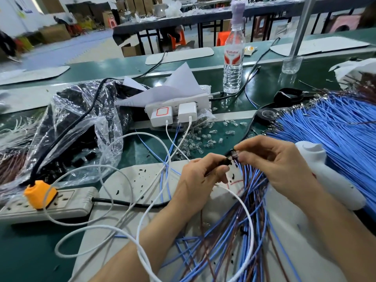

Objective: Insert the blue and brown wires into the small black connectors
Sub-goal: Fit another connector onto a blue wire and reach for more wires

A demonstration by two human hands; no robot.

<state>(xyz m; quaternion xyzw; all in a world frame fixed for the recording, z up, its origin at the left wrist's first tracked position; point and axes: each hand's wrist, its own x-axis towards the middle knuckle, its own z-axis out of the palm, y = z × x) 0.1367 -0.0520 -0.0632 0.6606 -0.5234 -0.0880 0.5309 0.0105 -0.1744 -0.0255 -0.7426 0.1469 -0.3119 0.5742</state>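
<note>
Pinched a small black connector (225,161) in left hand (200,178) fingertips, held just above the white mat (138,180), probably for a steady socket. Pinched ends of blue and brown wires (251,192) plus another dark piece (232,153) in right hand (272,159), tip-to-tip with the left, likely to line a terminal up with its slot. Could not tell whether any wire was seated. Draped the rest of that bundle down toward the body, out of the way. Stocked spare blue wires (329,127) fanned at right, bag of black parts (77,119) at left on the tabletop (24,251), both within reach.
</note>
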